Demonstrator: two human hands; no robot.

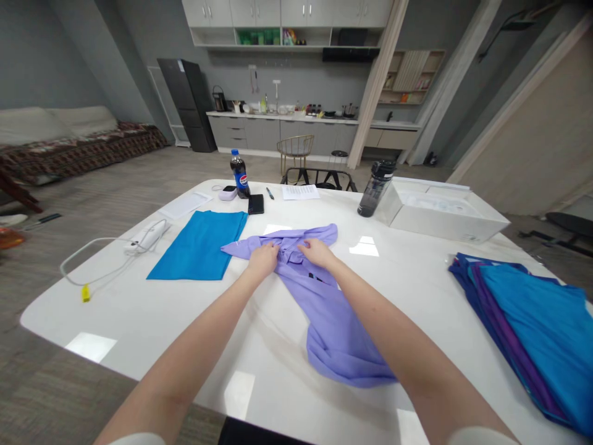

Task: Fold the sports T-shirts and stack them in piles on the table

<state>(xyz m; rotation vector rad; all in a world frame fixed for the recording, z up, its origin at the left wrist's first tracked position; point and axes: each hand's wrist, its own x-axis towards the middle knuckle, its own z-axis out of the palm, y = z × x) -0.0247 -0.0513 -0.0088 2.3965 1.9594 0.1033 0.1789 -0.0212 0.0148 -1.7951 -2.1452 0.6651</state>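
Both hands [291,255] — fingers curled — grip lavender cloth [319,303] (rumpled).

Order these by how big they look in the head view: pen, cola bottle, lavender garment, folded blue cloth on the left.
Lavender garment, folded blue cloth, cola bottle, pen.

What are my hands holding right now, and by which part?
The lavender garment: left hand and right hand both grip its bunched upper area, at the end farther from you.
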